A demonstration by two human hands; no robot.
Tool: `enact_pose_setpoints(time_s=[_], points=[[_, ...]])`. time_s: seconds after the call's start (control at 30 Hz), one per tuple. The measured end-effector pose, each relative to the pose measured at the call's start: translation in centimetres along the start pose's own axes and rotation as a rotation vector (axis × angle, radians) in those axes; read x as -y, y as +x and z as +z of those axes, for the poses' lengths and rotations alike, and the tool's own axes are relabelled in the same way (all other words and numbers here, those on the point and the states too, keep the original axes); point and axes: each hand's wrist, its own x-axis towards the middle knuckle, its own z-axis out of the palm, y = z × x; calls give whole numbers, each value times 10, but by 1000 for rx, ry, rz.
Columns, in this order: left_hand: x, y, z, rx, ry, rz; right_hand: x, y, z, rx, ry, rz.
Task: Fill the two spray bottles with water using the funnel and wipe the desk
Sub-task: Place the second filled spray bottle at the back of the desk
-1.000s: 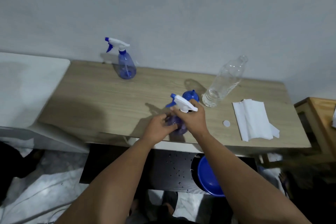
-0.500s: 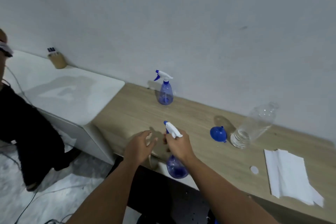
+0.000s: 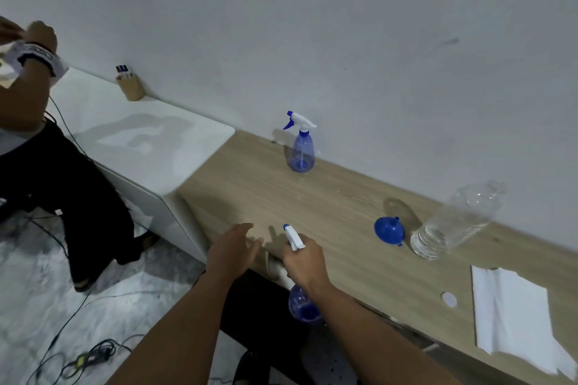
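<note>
Our right hand (image 3: 305, 262) has its grip wrapped round the blue translucent plastic spray bottle (image 3: 302, 306); our left hand (image 3: 233, 251) hovers, grip spread.

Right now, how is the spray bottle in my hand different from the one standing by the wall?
The held spray bottle hangs off the desk front edge, gripped at its trigger head by the right hand; the far spray bottle stands upright on the desk near the wall, untouched. The held one is largely hidden by the hand; the far one shows fully. Both have translucent blue bodies, white-and-blue heads and a little water at the bottom.
</note>
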Motion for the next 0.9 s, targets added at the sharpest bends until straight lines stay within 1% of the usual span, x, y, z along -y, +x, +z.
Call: enact_pose_setpoints(time_s=[0.3,0.57,0.7,0.8,0.9], points=[[-2,13,-13,-44,29,29,0,3,1,13,-2,8],[10,32,-24,-69,27,42,-3,19,13,-21,-14,7],[18,44,-31,-73,20,45,3,26,19,-9,-36,7],[26,57,-38,-44,-21,51,13,34,24,-21,-67,-13],[31,73,-45,7,-143,18,33,47,32,-75,31,-46]])
